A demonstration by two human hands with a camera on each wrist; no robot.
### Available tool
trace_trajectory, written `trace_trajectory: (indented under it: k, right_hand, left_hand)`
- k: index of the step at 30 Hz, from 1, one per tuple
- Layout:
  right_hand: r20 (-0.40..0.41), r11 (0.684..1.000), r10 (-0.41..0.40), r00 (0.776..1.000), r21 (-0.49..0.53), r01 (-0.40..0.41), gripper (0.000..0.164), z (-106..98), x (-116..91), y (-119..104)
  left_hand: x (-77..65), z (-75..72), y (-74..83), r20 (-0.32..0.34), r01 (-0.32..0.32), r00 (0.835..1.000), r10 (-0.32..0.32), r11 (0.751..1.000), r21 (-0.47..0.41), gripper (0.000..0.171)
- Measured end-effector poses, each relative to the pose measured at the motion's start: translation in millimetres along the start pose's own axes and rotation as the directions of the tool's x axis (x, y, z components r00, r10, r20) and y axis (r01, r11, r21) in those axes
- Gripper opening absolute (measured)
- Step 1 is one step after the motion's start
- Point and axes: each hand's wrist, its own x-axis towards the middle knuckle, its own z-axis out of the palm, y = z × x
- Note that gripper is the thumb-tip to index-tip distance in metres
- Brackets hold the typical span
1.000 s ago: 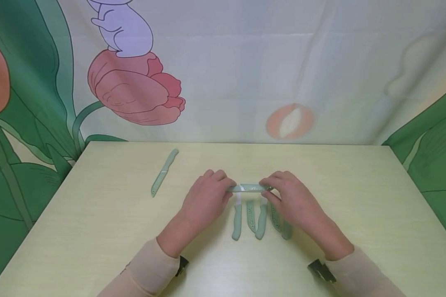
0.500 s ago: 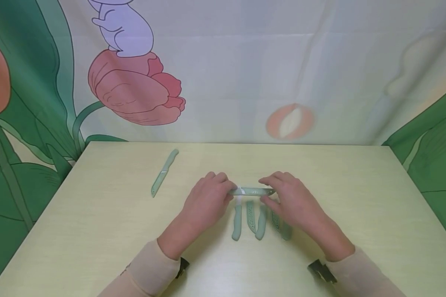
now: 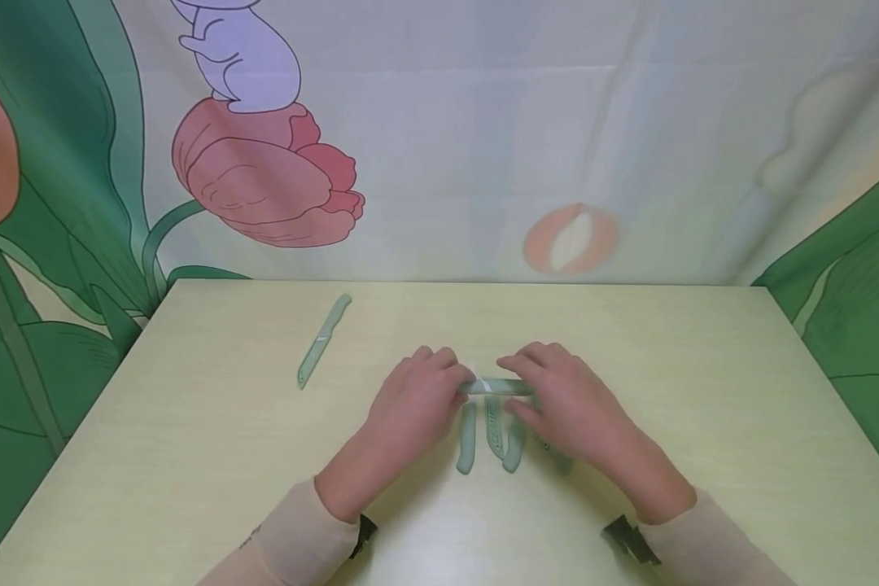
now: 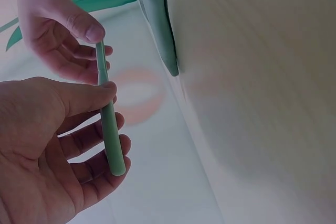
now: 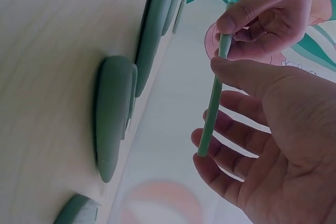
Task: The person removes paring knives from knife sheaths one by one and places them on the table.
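Observation:
My left hand point(image 3: 421, 399) grips the pale green handle point(image 4: 112, 135) of a small knife. Its blade is covered by a green sheath point(image 3: 509, 387), and the whole knife lies level across the space between my hands. My right hand point(image 3: 575, 399) holds the sheath, thumb on the near side and fingers on the far side; its end is hidden behind that hand in the head view. Just below are two more knife handles point(image 3: 466, 439), with a loose sheath point(image 3: 494, 427) marked with raised lettering between them. A further handle point(image 3: 562, 465) shows partly under my right hand.
Another sheathed knife point(image 3: 325, 340) lies slanted at the back left of the pale wooden table point(image 3: 190, 456). Behind the table hangs a printed curtain point(image 3: 439, 163) with a pink flower and a rabbit. In the right wrist view, one handle point(image 5: 114, 114) lies close by.
Both hands have brought the knife slightly nearer and to the right. My right hand has slid left along the sheath, its thumb and forefinger spreading from the tip.

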Motion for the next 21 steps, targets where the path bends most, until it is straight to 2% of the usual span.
trace_trajectory:
  k: [10,21]
  right_hand:
    - [0.015,0.999,-0.037,0.999,-0.037,0.037,0.042,-0.3,-0.9,-3.6]
    - [-0.015,0.995,-0.098,0.995,0.004,0.098,0.023,0.9,-0.2,-1.8]
  left_hand:
    - [-0.7,-1.4,7.4,0.004,-0.015,1.0,0.015,1.0,-0.007,0.017]
    - [-0.8,-1.4,9.8,0.01,-0.019,1.0,0.019,1.0,-0.005,0.016]
